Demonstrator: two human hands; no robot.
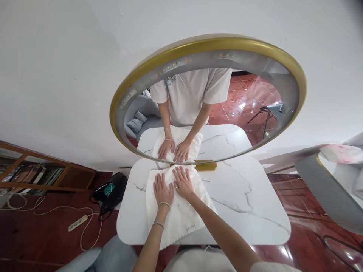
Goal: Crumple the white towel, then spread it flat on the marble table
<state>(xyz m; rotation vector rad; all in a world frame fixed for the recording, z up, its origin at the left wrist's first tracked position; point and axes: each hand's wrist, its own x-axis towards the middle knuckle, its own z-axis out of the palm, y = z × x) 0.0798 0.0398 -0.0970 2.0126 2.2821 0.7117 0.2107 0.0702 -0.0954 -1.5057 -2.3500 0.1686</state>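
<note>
A white cloth with a scalloped edge lies spread on the left half of a white marble-patterned table, one corner hanging over the front edge. My left hand rests flat on the cloth, fingers stretched toward the wall; two bracelets circle that wrist. Beside it, slightly farther forward, my right hand presses flat on the same cloth, a ring on one finger. Just beyond my fingertips stands a large gold-rimmed mirror, which reflects both hands and the cloth. Its gold base sits at the table's back edge.
A power strip with trailing cables lies on the red floor at left, near a black bag. Wooden shelves line the left wall. A grey chair is at the front left. Another white-topped table stands at right.
</note>
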